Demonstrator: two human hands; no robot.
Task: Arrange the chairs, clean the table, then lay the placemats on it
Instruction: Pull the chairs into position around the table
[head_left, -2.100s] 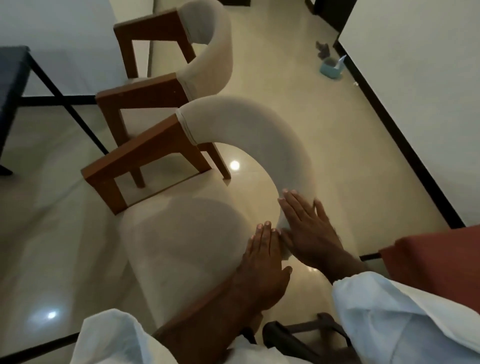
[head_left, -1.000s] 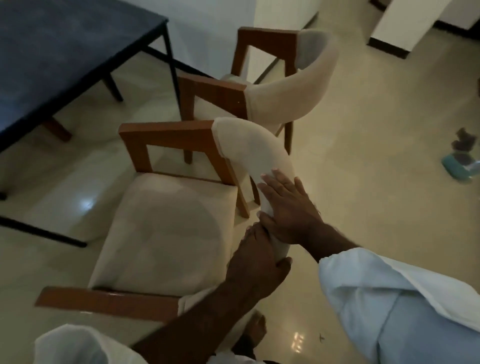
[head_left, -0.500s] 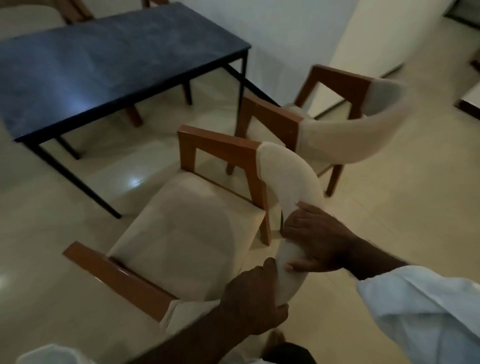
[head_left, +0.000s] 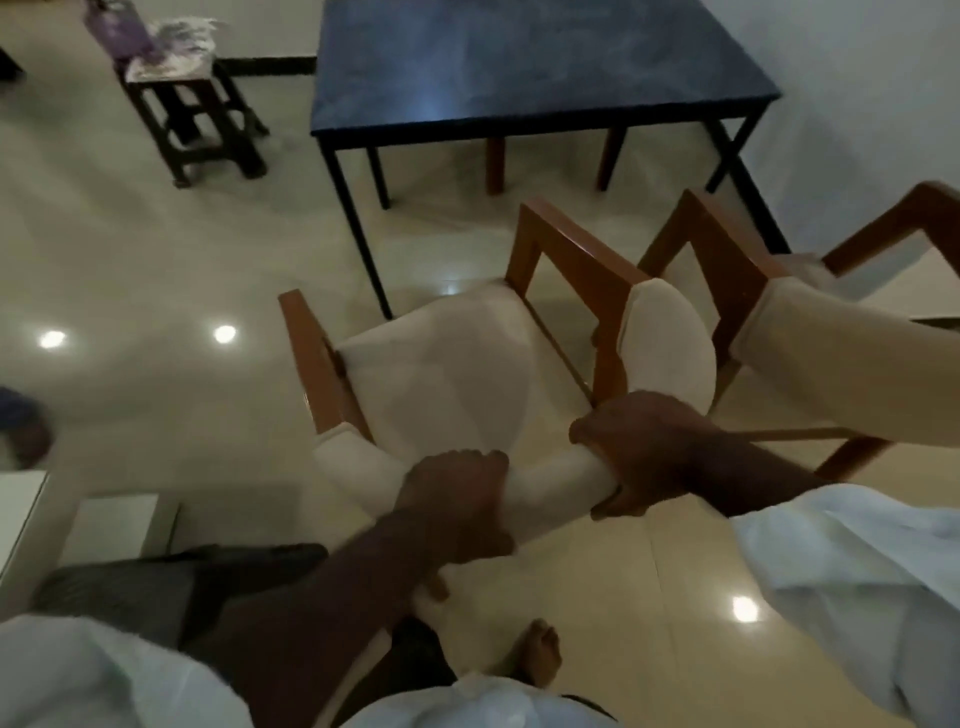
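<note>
We see left grip (head_left: 457, 493), right grip (head_left: 639, 452) curled round chair (head_left: 441, 374) back; second chair (head_left: 831, 353) beside, maybe touching; bench (head_left: 519, 67) ahead.

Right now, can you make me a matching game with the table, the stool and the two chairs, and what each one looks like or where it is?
Things:
1. table
2. stool
3. near chair
4. far chair

Clues:
A. left hand and right hand grip its padded back
B. purple and white stuff lies on top
C. dark blue top, black legs
D. stands at the right, no hand on it

Pairs: 1-C, 2-B, 3-A, 4-D
</note>
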